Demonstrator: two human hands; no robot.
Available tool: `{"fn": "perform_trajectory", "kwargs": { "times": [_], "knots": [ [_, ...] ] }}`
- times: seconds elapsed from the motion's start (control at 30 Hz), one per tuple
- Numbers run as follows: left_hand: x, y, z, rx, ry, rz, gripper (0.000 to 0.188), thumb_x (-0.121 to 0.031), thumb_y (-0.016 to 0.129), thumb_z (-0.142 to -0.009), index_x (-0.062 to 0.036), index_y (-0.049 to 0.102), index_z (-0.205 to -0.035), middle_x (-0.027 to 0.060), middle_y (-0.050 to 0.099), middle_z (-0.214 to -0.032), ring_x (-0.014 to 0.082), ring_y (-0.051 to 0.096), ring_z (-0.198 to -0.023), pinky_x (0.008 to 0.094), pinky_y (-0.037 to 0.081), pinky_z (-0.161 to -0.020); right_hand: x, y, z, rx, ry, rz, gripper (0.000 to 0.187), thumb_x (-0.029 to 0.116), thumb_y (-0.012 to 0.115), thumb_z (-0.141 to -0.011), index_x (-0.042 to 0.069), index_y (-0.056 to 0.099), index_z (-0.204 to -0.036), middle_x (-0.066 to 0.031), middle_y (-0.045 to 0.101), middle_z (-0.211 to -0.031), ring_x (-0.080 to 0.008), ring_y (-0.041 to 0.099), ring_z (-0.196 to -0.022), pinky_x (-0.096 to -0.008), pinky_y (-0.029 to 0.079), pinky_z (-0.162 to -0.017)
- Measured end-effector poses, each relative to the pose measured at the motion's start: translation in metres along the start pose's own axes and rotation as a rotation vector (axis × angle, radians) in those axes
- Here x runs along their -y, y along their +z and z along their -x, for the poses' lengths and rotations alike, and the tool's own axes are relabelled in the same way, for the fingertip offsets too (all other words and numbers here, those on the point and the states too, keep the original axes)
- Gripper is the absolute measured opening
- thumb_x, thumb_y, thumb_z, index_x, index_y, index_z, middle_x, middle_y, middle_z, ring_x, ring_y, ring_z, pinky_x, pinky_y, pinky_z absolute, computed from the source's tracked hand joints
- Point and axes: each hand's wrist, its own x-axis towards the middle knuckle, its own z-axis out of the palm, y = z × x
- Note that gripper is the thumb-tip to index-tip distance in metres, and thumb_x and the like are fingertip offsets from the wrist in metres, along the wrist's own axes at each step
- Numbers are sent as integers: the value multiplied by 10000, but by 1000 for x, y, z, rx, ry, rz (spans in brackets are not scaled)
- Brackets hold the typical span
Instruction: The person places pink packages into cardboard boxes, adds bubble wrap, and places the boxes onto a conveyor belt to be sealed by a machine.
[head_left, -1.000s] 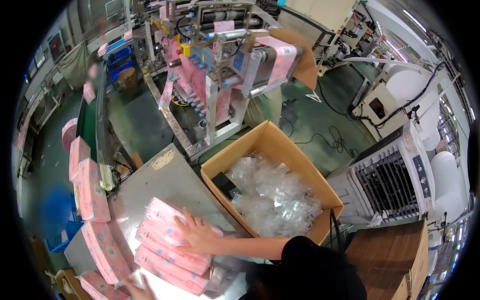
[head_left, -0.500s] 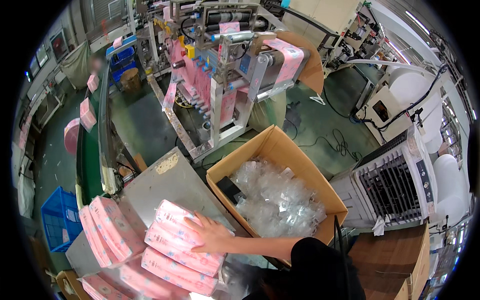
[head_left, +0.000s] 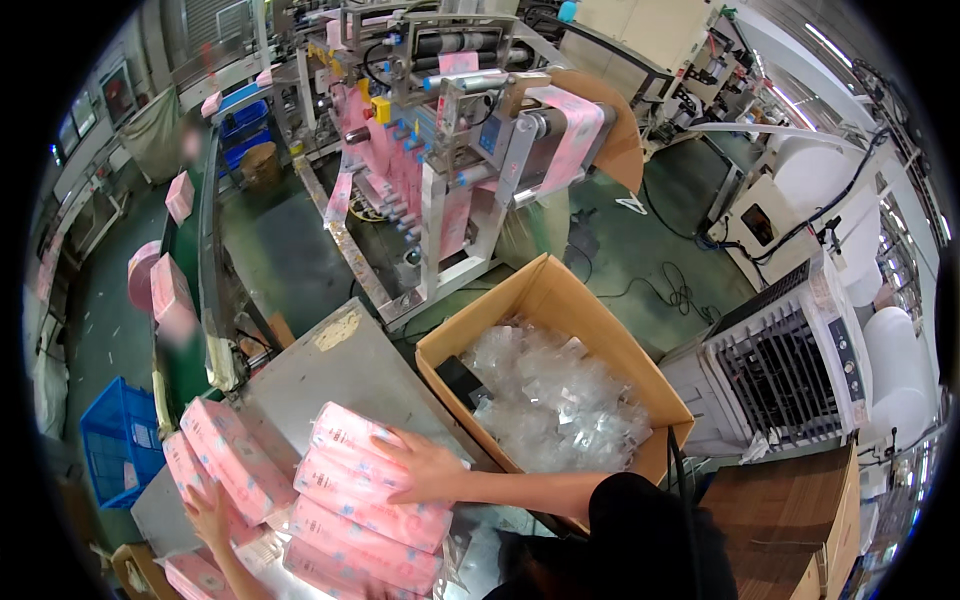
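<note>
My right hand (head_left: 428, 468) lies with fingers spread on a group of pink soft packs (head_left: 365, 505), side by side and at least partly in clear plastic film. Nearer the left, my left hand (head_left: 210, 518) has its fingers stretched out against a second set of pink packs (head_left: 235, 458), which lean on one another. Neither hand is closed round a pack. Another pink pack (head_left: 198, 577) lies partly hidden by my left forearm. All these rest on a metal table (head_left: 325, 365).
Beyond the table's right edge stands a cardboard box (head_left: 555, 290) full of clear plastic bags. A green conveyor (head_left: 188, 350) carries pink packs toward the table. A blue crate (head_left: 120, 440) stands at left, a machine frame (head_left: 432, 235) ahead, an air cooler (head_left: 790, 365) at right.
My left hand has come into view and reached the left packs. My right hand stays on its packs. The packs on the conveyor have moved nearer.
</note>
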Motion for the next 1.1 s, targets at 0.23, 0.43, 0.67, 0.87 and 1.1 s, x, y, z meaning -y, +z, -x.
{"fn": "perform_trajectory", "kwargs": {
  "times": [0.23, 0.43, 0.67, 0.87, 1.1],
  "knots": [
    [92, -4, 81, -155, 212, 170, 834, -390, 710, -758, -63, 382, -1452, 210, 543, -1345, 404, 568, -1147, 481, 465, -957, -16, 38, -8, -128, -114, 144, 965, 593, 762, -680, 211, 386, -1481, -107, 449, -1459, -271, 425, -1344, -374, 362, -1102],
    [143, -46, 210, 183, -215, 70, 1153, -420, 756, -692, -146, 42, -1555, 323, 527, -1241, 503, 542, -1099, 529, 457, -933, 21, 10, 0, 37, 37, 65, 1162, 373, 865, -649, 134, 153, -1537, -226, 363, -1461, -409, 435, -1298, -471, 415, -1041],
    [48, -91, 336, 482, -247, 490, 977, -419, 741, -771, -35, 189, -1479, 294, 522, -1299, 385, 553, -1166, 448, 469, -955, 17, -10, -35, 319, 165, -51, 1282, 368, 881, -626, 14, 33, -1519, -270, 419, -1416, -374, 480, -1280, -433, 432, -1033],
    [180, 32, 272, 408, -134, 1305, 637, -331, 493, -970, -3, 280, -1473, 202, 416, -1446, 337, 481, -1252, 467, 425, -1027, -26, 19, -127, 965, 403, -905, 824, 451, 777, -784, 30, 438, -1405, -135, 545, -1338, -207, 539, -1206, -387, 449, -1010],
    [84, -43, 42, 737, 475, 1513, 551, -279, 448, -976, 16, 325, -1425, 186, 327, -1506, 377, 255, -1405, 570, 205, -1152, -47, 17, -71, 1251, 478, -997, 674, 440, 738, -819, 55, 545, -1338, -58, 563, -1363, -165, 570, -1177, -353, 462, -999]
  ]
}}
